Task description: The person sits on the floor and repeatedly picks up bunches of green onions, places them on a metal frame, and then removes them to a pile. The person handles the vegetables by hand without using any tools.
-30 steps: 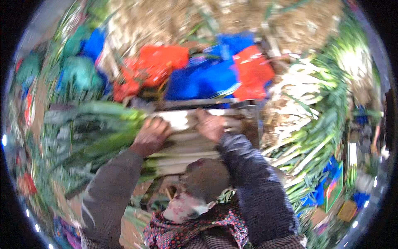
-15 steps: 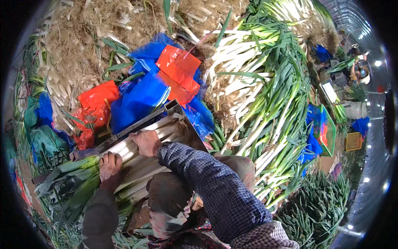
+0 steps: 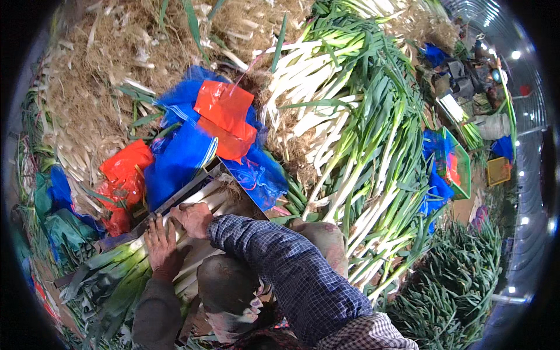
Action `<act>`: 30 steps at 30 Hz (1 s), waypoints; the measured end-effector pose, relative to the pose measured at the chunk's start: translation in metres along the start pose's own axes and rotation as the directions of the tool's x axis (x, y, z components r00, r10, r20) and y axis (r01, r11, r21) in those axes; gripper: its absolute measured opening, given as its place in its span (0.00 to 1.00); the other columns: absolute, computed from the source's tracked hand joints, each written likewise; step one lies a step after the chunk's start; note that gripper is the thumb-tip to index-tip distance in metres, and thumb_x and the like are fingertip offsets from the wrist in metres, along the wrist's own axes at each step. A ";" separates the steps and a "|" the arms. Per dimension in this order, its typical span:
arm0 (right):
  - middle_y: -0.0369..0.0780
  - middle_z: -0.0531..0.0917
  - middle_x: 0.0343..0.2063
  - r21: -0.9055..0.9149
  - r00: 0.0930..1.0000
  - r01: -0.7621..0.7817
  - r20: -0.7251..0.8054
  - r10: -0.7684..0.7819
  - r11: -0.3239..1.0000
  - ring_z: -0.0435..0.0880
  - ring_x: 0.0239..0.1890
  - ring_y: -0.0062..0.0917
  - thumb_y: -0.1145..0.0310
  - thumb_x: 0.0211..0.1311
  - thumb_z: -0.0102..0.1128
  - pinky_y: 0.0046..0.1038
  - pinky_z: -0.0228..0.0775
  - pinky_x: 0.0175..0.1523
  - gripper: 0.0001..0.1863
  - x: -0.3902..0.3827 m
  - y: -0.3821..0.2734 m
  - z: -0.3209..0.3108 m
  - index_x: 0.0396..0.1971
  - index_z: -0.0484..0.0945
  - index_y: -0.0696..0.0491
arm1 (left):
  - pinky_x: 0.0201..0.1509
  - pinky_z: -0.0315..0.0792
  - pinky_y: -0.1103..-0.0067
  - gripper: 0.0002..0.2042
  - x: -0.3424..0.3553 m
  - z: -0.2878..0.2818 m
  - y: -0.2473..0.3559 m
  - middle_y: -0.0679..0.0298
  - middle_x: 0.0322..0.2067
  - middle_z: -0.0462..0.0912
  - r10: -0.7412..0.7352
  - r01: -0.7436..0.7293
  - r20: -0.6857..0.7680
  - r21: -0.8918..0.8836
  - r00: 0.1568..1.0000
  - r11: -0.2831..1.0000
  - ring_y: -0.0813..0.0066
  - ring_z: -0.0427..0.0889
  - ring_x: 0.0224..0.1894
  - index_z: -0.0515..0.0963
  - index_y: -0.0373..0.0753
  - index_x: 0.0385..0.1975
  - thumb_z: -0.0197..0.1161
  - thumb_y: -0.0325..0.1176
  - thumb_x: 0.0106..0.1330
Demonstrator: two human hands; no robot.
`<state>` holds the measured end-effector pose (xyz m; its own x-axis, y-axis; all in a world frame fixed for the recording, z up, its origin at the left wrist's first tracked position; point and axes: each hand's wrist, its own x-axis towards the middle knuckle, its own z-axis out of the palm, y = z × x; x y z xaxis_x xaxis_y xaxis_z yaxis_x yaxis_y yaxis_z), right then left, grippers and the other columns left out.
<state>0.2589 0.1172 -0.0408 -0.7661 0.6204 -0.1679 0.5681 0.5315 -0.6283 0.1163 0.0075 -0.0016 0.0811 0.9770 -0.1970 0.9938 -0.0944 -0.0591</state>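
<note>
A bundle of leeks (image 3: 201, 255) lies in a metal-edged frame (image 3: 248, 201), white stalks to the right and green leaves (image 3: 111, 277) to the left. My left hand (image 3: 163, 248) is flat on the stalks near the start of the leaves, fingers outstretched. Right beside it, my right hand (image 3: 193, 220) is closed at the frame's far edge, over the stalks. Its curled fingertips are partly hidden, so what they pinch does not show. The trimmed roots (image 3: 230, 184) sit at the frame's right end.
Blue mesh bags (image 3: 181, 157) and red plastic bags (image 3: 227, 114) lie just beyond the frame. Root ends (image 3: 105, 76) heap up at the far left. A long pile of leeks (image 3: 373, 146) runs along the right, near a green crate (image 3: 461, 166) and a yellow crate (image 3: 499, 171).
My left hand has slid right and forward along the stalks, up to my right hand, and its fingers have straightened. The whole view has shifted somewhat.
</note>
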 end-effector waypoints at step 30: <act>0.62 0.78 0.43 0.612 0.283 -0.707 -0.213 0.935 0.354 0.80 0.46 0.49 0.45 0.62 0.55 0.41 0.72 0.51 0.37 -0.418 0.314 -0.009 0.53 0.68 0.67 | 0.72 0.41 0.55 0.41 -0.002 -0.001 0.018 0.47 0.70 0.44 0.035 -0.034 -0.002 0.183 0.999 0.983 0.48 0.45 0.71 0.54 0.38 0.68 0.65 0.45 0.56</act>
<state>0.7605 0.0301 -0.1614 0.3781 0.7957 -0.4732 0.5588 -0.6037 -0.5686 0.1339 0.0044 -0.0017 0.1156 0.9736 -0.1968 0.9598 -0.1605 -0.2304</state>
